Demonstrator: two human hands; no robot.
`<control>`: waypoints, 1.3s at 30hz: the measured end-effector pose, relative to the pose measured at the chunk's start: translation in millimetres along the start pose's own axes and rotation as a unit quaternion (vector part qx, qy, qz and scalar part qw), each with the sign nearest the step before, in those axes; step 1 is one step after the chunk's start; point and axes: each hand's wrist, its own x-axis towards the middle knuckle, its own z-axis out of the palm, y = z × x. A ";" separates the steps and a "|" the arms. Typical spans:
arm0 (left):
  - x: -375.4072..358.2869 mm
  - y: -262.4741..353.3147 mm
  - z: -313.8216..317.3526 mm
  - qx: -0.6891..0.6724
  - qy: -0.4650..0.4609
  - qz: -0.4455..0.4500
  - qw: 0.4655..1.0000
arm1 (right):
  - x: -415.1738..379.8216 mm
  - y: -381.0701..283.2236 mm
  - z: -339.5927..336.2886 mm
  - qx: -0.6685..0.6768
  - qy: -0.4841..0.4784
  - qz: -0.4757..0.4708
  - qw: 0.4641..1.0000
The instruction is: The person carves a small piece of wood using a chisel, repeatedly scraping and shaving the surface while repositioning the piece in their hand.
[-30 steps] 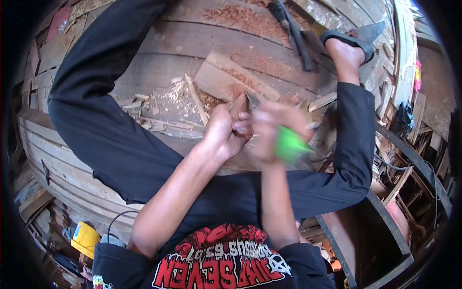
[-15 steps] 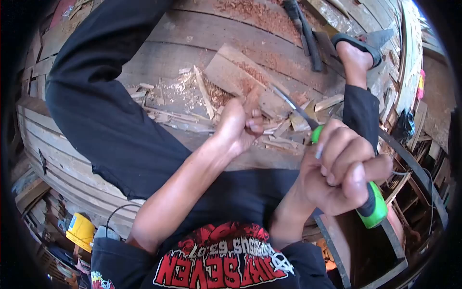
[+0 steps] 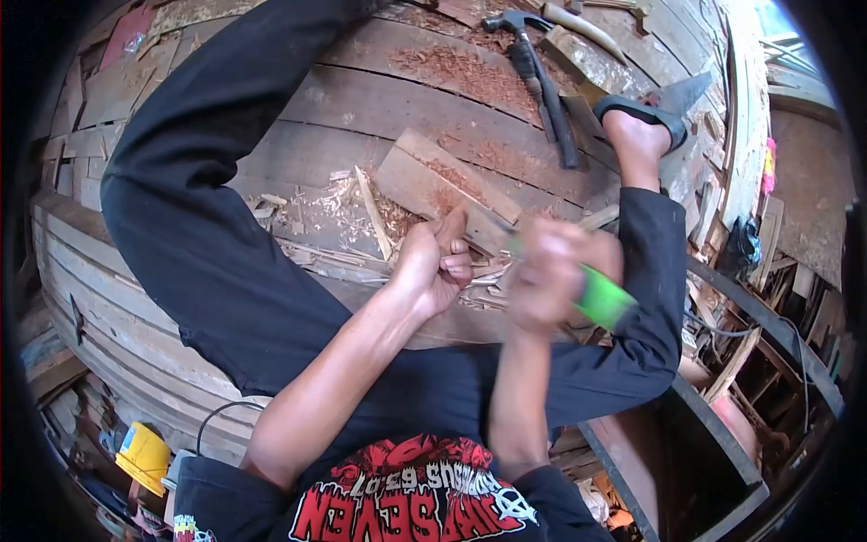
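My left hand (image 3: 424, 271) is closed around a small reddish-brown piece of wood (image 3: 452, 224), which sticks up past my thumb. Blurred by motion, my right hand (image 3: 546, 275) grips a file by its green handle (image 3: 607, 300). Its narrow metal blade is mostly hidden behind the hand now. Both hands are close together above my lap, with the file hand just right of the wood. Beyond them a flat board (image 3: 406, 176) lies on the floor with reddish shavings on it.
A hammer (image 3: 542, 86) and a wooden-handled tool (image 3: 587, 32) lie at the far right, near my sandalled foot (image 3: 632, 131). Pale shavings and splinters (image 3: 339, 212) litter the plank floor. An open wooden frame (image 3: 722, 443) stands at lower right, a yellow container (image 3: 144, 456) at lower left.
My right hand has moved left and away from the camera with the file, closer to my left hand. My left hand still holds the wood. The view has shifted slightly.
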 end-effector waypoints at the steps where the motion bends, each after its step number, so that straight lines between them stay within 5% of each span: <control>1: -1.0 -2.4 -2.0 -0.018 0.011 -0.008 1.000 | 16.4 -18.7 13.6 0.101 0.001 -0.005 0.995; 8: 4.8 -1.0 -1.6 -0.001 0.029 -0.018 0.999 | -9.2 17.2 21.5 -0.008 -0.024 0.005 1.000; 10: -0.8 -7.2 -0.7 0.002 0.029 -0.020 0.999 | 1.6 -1.2 21.9 0.049 0.070 0.047 0.995; 11: -4.5 -5.5 2.0 0.003 0.048 -0.021 0.999 | 15.9 -14.6 15.7 0.147 -0.009 -0.012 0.989; 14: -7.7 -8.2 7.1 -0.041 0.063 -0.021 0.997 | 14.3 -24.8 15.0 0.172 -0.024 -0.012 0.985; 17: 5.9 -10.9 -0.9 0.047 0.050 0.001 0.998 | -18.2 40.5 11.0 -0.170 -0.170 -0.086 0.967; 20: 3.2 -5.1 -12.1 -0.003 -0.004 -0.043 0.999 | 4.9 -7.4 21.7 0.120 0.018 0.055 0.991; 21: -6.8 -5.9 2.3 -0.011 0.037 -0.026 0.999 | 13.8 -20.4 16.0 0.189 -0.008 0.004 0.982; 24: -6.9 -7.9 7.8 0.014 0.056 -0.019 0.998 | 12.3 -25.9 19.7 0.093 -0.029 -0.012 0.995; 26: -9.1 -8.0 12.1 0.053 0.064 -0.007 0.997 | -12.2 14.7 3.1 -0.179 -0.080 0.008 0.981; 29: 2.9 -7.0 -7.0 0.081 0.013 -0.011 0.997 | -7.6 36.6 8.3 -0.099 -0.090 0.014 0.991; 32: -1.4 -11.8 -6.6 0.083 0.074 -0.015 0.994 | 27.6 -15.5 7.2 0.145 -0.005 0.010 0.989; 39: -5.2 -14.9 -10.6 0.162 0.085 -0.017 0.983 | 54.0 -47.4 -10.8 0.101 -0.052 0.013 0.993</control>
